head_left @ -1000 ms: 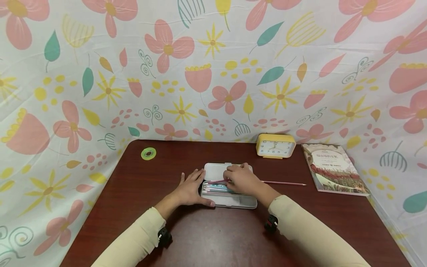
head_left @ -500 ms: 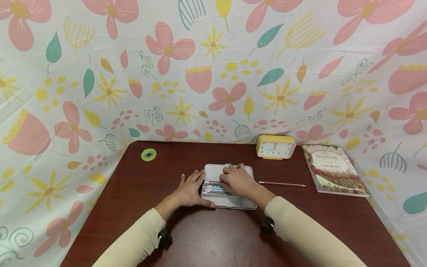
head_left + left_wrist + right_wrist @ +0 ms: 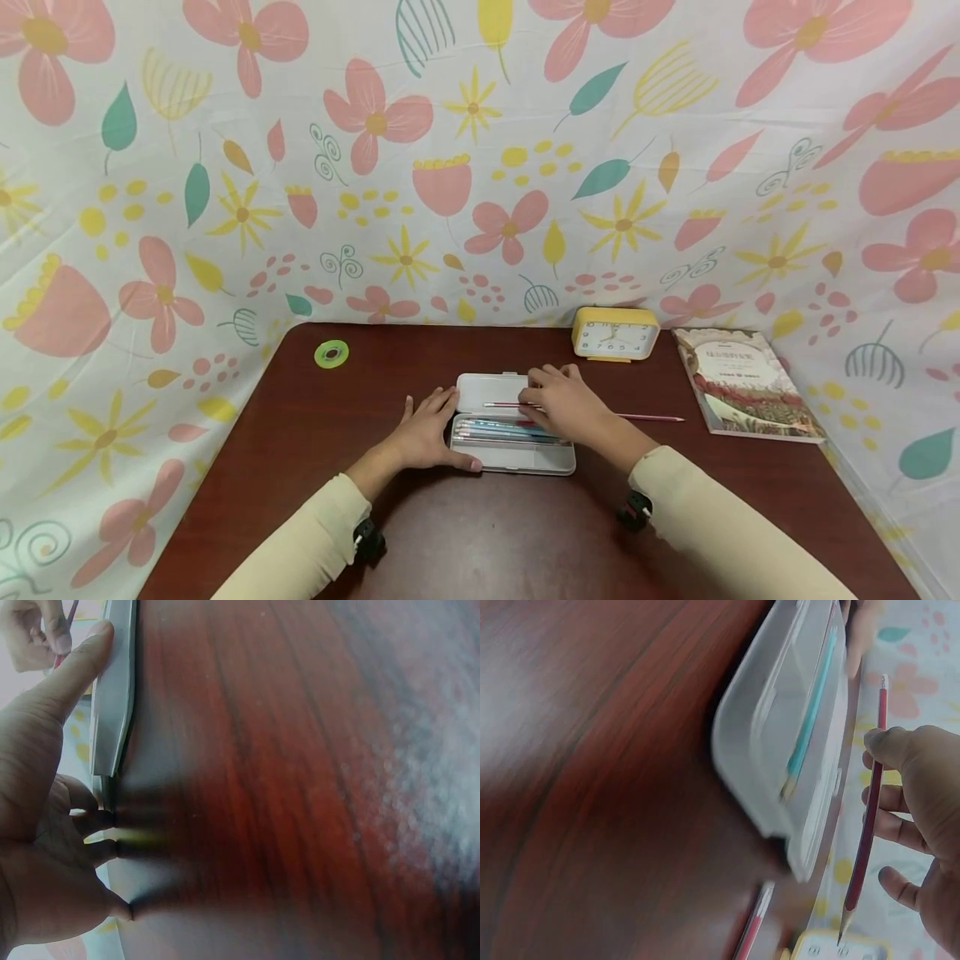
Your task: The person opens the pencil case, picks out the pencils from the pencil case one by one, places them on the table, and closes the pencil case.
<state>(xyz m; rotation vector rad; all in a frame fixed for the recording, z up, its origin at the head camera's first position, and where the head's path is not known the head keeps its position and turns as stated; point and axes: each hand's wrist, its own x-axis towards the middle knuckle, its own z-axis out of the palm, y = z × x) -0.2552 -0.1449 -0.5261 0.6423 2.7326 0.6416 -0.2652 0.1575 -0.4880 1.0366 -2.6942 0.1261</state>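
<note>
A flat white pencil case (image 3: 517, 457) lies open on the table in the head view, its lid (image 3: 480, 392) folded back. Several pencils (image 3: 483, 431), mostly light blue, lie inside it. My left hand (image 3: 423, 437) rests at the case's left end, fingers spread and thumb (image 3: 82, 664) along its front edge. Above the lid, my right hand (image 3: 566, 404) pinches a red pencil (image 3: 866, 832) between thumb and fingers. The right wrist view shows its sharpened tip pointing down the frame and its eraser end up. A light blue pencil (image 3: 812, 712) shows in the case there.
Another red pencil (image 3: 660, 417) lies on the table right of the case. A yellow alarm clock (image 3: 615, 335) stands behind, beside a book (image 3: 742, 383). A green tape roll (image 3: 332, 354) lies at the back left. A floral cloth (image 3: 450, 183) hangs behind the table (image 3: 480, 533).
My right hand has drawn back to the right from the case's inside, and the red pencil it pinches now lies across the lid in view. The left hand keeps its place.
</note>
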